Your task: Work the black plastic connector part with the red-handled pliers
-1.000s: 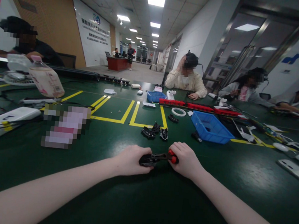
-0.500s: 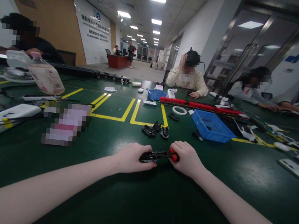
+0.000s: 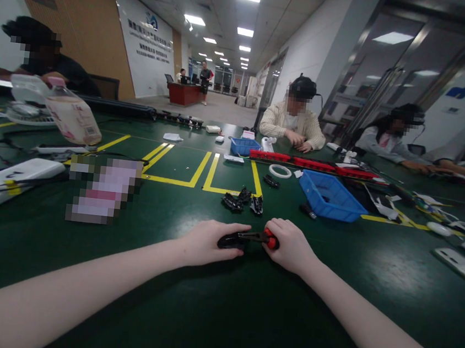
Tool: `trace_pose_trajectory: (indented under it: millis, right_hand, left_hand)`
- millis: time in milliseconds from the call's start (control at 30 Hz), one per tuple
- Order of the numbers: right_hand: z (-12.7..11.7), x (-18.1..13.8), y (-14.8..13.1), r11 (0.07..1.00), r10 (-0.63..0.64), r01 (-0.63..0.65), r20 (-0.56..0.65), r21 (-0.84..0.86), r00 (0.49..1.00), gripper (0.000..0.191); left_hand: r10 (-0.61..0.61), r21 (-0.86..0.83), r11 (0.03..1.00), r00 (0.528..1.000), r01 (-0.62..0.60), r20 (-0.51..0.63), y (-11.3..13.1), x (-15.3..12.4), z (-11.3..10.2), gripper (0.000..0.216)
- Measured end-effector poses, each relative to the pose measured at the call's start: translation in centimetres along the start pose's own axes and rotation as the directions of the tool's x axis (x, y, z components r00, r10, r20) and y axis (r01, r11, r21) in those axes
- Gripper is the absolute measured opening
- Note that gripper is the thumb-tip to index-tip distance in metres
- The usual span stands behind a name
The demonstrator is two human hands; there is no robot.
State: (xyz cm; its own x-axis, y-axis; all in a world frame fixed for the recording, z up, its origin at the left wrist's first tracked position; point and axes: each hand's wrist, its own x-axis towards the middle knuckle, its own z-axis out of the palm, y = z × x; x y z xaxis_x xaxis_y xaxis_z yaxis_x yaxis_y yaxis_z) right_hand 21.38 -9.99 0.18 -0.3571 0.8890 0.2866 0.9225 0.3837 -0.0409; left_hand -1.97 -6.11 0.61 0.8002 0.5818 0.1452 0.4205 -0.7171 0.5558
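Between thumb and fingers, my left hand point(image 3: 204, 243) grips a glossy black plastic part point(image 3: 230, 240) just above the green table. My right hand point(image 3: 290, 245) is closed round the red handles of a pair of pliers point(image 3: 259, 236). The dark jaws point left and meet the black part; whether they clamp it I cannot tell. Just beyond my hands lies a small pile of similar black parts point(image 3: 238, 199). Another black piece point(image 3: 271, 181) rests farther back, and one more dark piece point(image 3: 307, 210) is by the blue bin.
A large blue bin point(image 3: 339, 207) stands at right, a smaller blue bin point(image 3: 243, 146) behind. A white ring point(image 3: 280, 171) lies between them. To the left are a phone point(image 3: 106, 191), a white power bank point(image 3: 11, 184) and a bottle point(image 3: 74, 116). A person point(image 3: 294, 119) sits opposite.
My left thumb has stretched out to the right along the black part, toward the jaws. The pliers stay nearly in place. Across the table, the person's raised hand has come down to the other one.
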Motion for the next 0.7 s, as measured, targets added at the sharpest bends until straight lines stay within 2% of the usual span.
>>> trace_pose_trajectory:
  millis: [367, 700]
  right_hand:
    - [0.02, 0.02, 0.04, 1.000, 0.005, -0.005, 0.009, 0.008, 1.000, 0.012]
    - [-0.35, 0.06, 0.00, 1.000, -0.012, 0.011, 0.050, 0.014, 0.999, 0.011]
  left_hand:
    - [0.078, 0.080, 0.994, 0.996, -0.081, 0.037, -0.07, 0.08, 0.05, 0.060]
    - [-0.013, 0.036, 0.999, 1.000, 0.012, 0.026, 0.20, -0.11, -0.09, 0.060]
